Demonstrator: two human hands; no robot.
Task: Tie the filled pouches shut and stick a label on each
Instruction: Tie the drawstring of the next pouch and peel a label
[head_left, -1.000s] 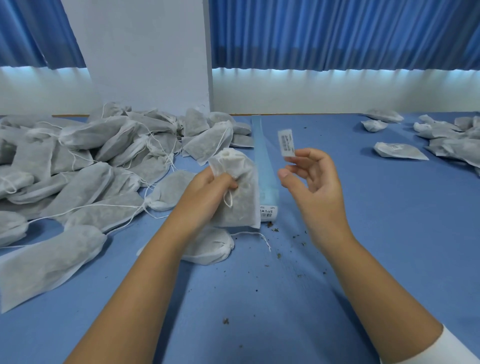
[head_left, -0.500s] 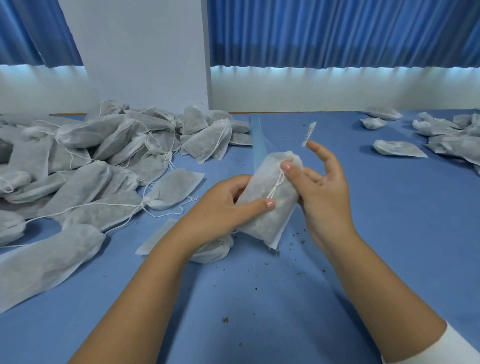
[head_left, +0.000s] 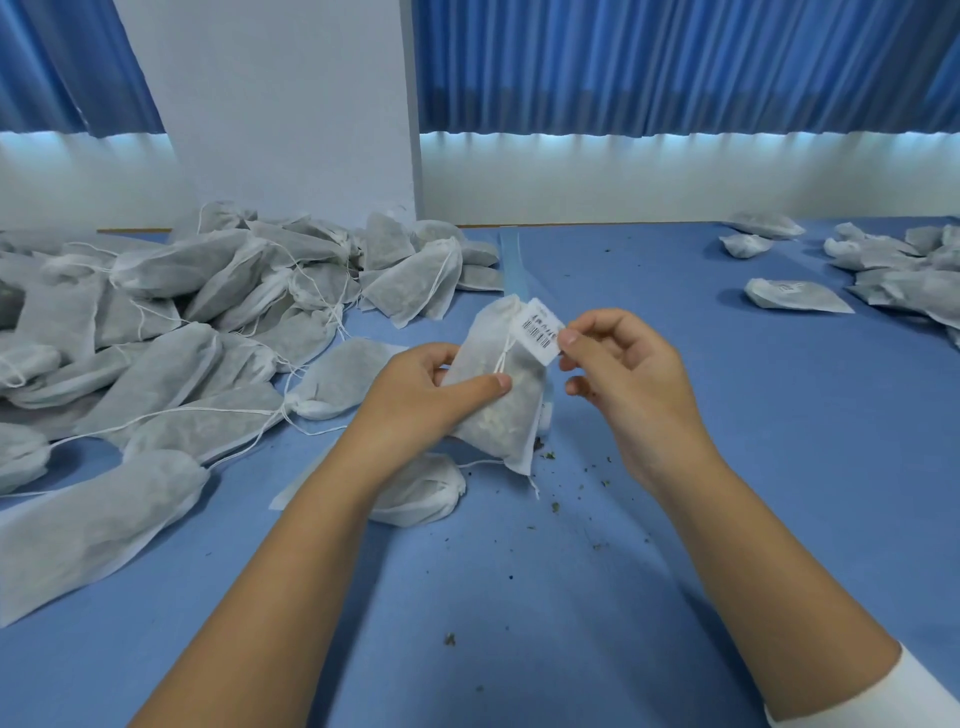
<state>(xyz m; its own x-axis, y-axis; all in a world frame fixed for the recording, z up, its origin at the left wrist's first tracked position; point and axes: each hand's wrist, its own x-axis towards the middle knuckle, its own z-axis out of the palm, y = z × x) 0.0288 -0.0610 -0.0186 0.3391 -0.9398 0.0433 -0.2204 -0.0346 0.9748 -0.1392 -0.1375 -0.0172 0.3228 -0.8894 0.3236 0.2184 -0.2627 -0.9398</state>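
My left hand (head_left: 415, 395) gripped a filled pouch (head_left: 498, 410) above the middle of the desk (head_left: 727, 467), thumb pressed across its front. My right hand (head_left: 623, 374) pinched a small white barcode label (head_left: 540, 332) by one corner, and the label lay against the pouch's gathered top. The pouch was thin, slightly see-through white fabric, roughly rectangular, with a white string (head_left: 501, 358) hanging down its face. Another pouch (head_left: 421, 493) lay flat under my left wrist. Dark crumbs (head_left: 556, 506) speckled the blue surface just beside it. A big loose heap of pouches (head_left: 182, 322) crowded the left side, strings trailing. A few more pouches (head_left: 909, 280) lay near the far right corner. A pale blue strip (head_left: 517, 260) ran toward the far edge behind my hands.
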